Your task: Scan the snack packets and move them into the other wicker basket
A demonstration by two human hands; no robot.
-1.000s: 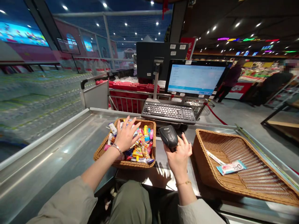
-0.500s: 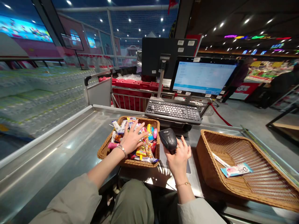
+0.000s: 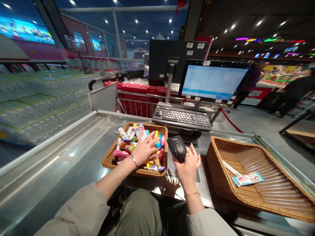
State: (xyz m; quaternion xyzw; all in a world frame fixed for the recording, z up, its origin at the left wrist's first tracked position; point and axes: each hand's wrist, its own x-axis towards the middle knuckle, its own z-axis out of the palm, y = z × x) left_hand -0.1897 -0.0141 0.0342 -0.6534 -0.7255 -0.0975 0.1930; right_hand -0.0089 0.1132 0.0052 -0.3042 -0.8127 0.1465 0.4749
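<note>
- Head view: I see the left hand (image 3: 145, 152) palm down over the wrapped sweets (image 3: 126, 146), fingers spread apart; whether it touches any, I cannot tell.
- Those sweets fill the small basket (image 3: 152, 172), in the middle of the counter (image 3: 73, 160), between its near and far edges.
- I have the right hand (image 3: 186, 167) clamped on the black scanner (image 3: 177, 147) (some fingers stick out), just beside that basket.
- Toward the counter's right edge, the large basket (image 3: 220, 178) holds a pale blue packet (image 3: 248, 179).
- The keyboard (image 3: 182, 116) stands at the far edge.
</note>
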